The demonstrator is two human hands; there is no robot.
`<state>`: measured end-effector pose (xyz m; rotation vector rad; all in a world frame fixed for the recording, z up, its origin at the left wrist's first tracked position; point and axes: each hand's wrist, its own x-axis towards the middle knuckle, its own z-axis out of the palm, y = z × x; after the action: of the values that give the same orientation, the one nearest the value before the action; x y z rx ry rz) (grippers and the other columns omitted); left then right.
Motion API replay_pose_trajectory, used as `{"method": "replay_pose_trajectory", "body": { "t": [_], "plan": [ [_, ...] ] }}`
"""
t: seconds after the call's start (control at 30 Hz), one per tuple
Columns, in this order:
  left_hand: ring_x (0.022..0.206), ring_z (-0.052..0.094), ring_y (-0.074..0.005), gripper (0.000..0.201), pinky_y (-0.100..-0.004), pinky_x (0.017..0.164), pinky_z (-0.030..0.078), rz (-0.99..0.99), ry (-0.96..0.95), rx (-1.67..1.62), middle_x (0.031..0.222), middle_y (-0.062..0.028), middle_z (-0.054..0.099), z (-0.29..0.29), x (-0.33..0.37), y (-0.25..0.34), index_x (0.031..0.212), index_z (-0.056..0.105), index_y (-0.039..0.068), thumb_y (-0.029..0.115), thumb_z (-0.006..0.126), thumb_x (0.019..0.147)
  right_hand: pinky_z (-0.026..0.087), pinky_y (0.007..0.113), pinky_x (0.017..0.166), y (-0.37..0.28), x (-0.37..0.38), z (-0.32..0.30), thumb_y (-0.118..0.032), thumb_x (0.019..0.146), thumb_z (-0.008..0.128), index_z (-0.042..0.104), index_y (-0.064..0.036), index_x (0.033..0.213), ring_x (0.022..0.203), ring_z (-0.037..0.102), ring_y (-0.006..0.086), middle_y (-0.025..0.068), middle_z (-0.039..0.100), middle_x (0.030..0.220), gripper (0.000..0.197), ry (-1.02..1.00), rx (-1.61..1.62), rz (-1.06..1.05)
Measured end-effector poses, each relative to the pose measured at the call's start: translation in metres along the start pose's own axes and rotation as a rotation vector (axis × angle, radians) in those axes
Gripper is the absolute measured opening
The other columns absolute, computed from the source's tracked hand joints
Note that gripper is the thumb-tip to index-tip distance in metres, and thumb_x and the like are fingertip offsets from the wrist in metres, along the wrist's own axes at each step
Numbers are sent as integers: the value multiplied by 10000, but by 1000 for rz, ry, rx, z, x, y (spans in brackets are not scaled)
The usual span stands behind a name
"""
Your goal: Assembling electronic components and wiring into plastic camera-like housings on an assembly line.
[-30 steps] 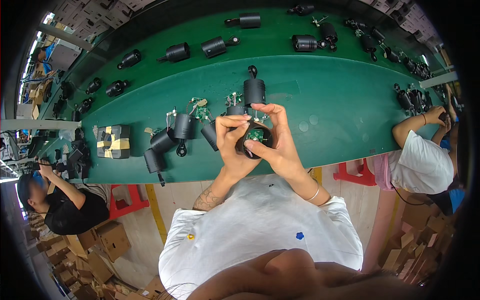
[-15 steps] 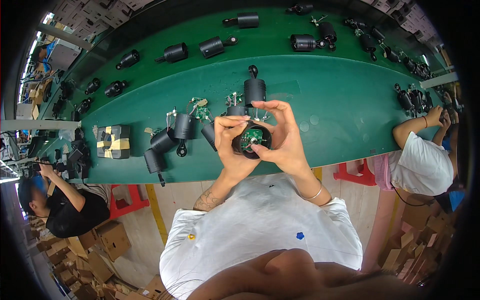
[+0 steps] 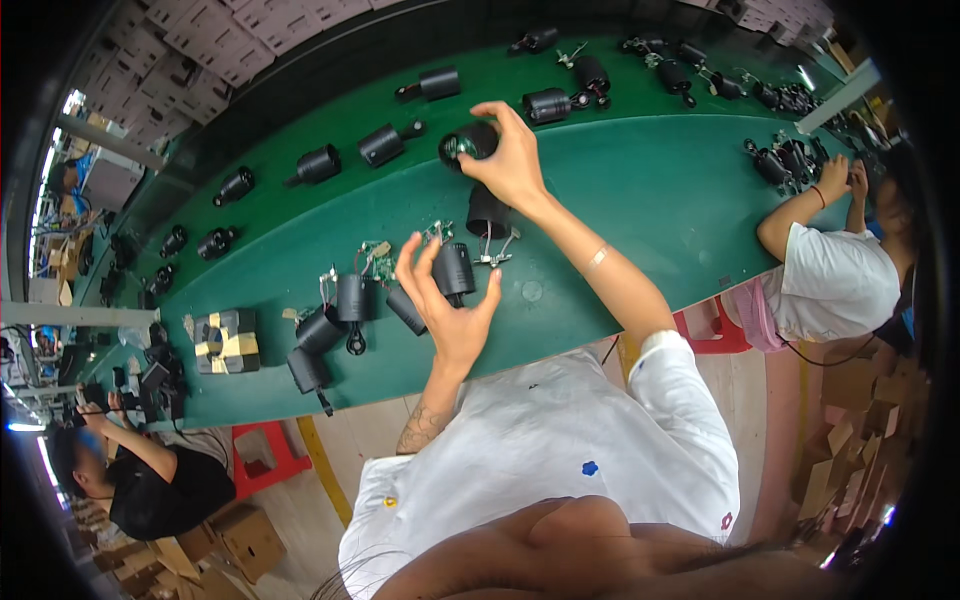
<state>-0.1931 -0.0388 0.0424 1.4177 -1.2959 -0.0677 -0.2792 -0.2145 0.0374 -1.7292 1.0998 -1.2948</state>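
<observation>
My right hand (image 3: 510,155) grips a black cylindrical housing (image 3: 478,140) over the conveyor strip at the far side. The housing's open end faces me, and something green shows inside. My left hand (image 3: 455,315) is open, fingers and thumb spread on either side of another black housing (image 3: 454,268) lying on the green table; whether they touch it I cannot tell. Just beyond, one more housing (image 3: 488,212) lies below my right wrist, with wires and a small board (image 3: 493,258) hanging out. Green circuit boards (image 3: 378,262) lie left of my left hand.
More housings (image 3: 355,298) lie to the left, by a taped black block (image 3: 226,342). Along the far green strip (image 3: 350,190) several housings are spread. Co-workers sit at the left (image 3: 165,480) and right (image 3: 840,270). The table's front edge (image 3: 560,352) runs before me.
My right hand has carried the housing away from me to the far strip. My left hand has let go of it and opened over another housing. The view has tilted slightly.
</observation>
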Motion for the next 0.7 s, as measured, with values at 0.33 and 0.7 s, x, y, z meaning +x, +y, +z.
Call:
{"method": "replay_pose_trajectory", "body": {
  "t": [0.33,0.7],
  "plan": [
    [1208,447,-332,437,-460,1023,366,152,-291,112,1269,-154,501,3,-21,-8,1107,594,22,130,739,709,476,390,926,114,97,3,-111,650,757,555,-53,1114,1056,571,340,141,566,1175,509,88,-968,-234],
    [754,544,-236,777,-333,633,448,-168,-712,-1830,1030,-118,520,-77,75,63,1264,399,25,689,442,863,484,408,807,94,101,-74,-104,683,627,644,12,923,888,584,365,198,652,916,267,367,-847,-225]
  ]
}}
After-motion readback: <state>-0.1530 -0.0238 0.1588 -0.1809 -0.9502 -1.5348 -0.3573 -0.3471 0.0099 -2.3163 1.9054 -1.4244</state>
